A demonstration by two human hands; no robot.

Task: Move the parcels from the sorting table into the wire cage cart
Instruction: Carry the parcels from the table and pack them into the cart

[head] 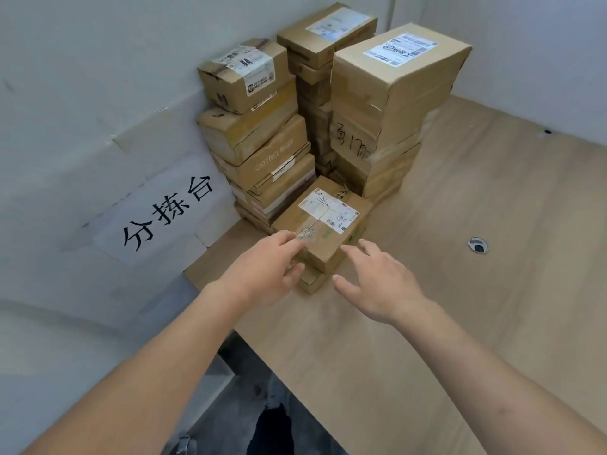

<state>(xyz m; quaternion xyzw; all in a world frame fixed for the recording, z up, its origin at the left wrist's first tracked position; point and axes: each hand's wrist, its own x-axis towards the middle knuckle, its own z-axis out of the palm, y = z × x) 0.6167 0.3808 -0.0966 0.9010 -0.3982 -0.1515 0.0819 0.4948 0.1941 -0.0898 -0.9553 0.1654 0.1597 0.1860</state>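
A paper sign (167, 211) hangs on the wall left of the parcel stacks (262, 142) in the table (460, 307) corner. The left hand (262, 274), the nearer grip, rests spread fingers on the near-left corner of the front parcel (323, 221), holding nothing. The right hand (374, 284) hovers open just short of its near-right side; the parcel's long axis runs away toward the stacks.

Bare table (460, 224) right of the front parcel (325, 224); 3 parcel stacks (377, 119) behind, wall (82, 126) left.
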